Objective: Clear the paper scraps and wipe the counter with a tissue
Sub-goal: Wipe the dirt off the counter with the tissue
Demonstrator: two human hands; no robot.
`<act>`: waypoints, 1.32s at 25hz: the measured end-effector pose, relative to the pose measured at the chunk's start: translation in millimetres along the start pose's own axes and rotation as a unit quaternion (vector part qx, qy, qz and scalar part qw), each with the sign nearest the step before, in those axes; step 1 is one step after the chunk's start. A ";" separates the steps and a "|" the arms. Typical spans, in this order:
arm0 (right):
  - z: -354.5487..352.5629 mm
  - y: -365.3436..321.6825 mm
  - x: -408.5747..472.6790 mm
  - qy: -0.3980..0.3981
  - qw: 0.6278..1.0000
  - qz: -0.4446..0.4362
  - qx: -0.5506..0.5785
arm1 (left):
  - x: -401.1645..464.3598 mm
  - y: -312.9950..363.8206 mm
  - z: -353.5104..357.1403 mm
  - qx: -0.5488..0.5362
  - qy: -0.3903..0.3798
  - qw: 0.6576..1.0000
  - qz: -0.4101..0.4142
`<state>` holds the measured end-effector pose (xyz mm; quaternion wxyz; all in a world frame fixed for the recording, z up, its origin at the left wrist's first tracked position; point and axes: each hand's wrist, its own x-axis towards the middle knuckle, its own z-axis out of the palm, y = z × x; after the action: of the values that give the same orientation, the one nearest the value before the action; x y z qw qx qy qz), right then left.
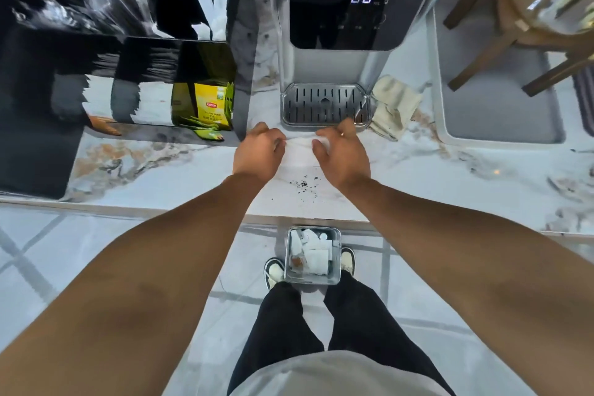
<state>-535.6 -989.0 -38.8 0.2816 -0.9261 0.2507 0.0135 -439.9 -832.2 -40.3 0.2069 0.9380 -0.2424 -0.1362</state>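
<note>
Hands, left (259, 151) and right (341, 154), seemingly pinch tissue (299, 151) taut above counter (450, 177).

Pale glossy floor (96, 254) with grey crossing lines runs under a white marble-look counter (450, 177) veined in grey and rust. A grey water dispenser (334, 51) with a black front panel reading "00" stands at the back of the counter, a slotted metal drip tray (324, 104) at its foot, and black organiser boxes (173, 80) stand to its left. A wooden chair (514, 26) stands top right beside a grey mat (495, 106); light is bright and even.
</note>
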 end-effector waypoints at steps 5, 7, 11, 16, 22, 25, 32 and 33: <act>13.8 -1.9 4.2 -0.055 0.998 0.002 0.007 | 6.4 -11.6 2.0 -0.027 -0.001 0.998 0.052; 15.8 -1.9 9.4 -0.040 0.999 0.007 0.009 | 7.1 -17.0 4.0 -0.023 -0.008 0.998 0.063; 14.6 2.6 19.0 -0.006 0.999 0.024 0.044 | -5.3 -32.0 10.4 0.033 0.031 0.987 0.154; 17.5 9.0 14.5 0.016 0.997 0.020 0.077 | -16.4 -61.9 25.3 0.098 0.003 0.967 0.237; 20.5 8.8 14.8 0.029 0.995 0.046 0.080 | -18.3 -74.9 31.6 0.070 0.008 0.964 0.257; 22.1 8.0 9.0 0.011 0.997 0.021 0.070 | -17.0 -75.5 32.6 0.061 0.011 0.964 0.257; 21.9 16.0 -23.5 -0.047 0.995 -0.033 0.083 | -17.2 -72.9 31.0 0.050 0.019 0.965 0.255; 20.6 15.9 -26.5 -0.060 0.994 -0.036 0.086 | -17.4 -73.2 31.4 0.051 0.021 0.965 0.256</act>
<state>-563.9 -977.4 -59.9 0.3753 -0.9042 0.2003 0.0372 -436.6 -775.1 -98.3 0.1915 0.8569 -0.4764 -0.0461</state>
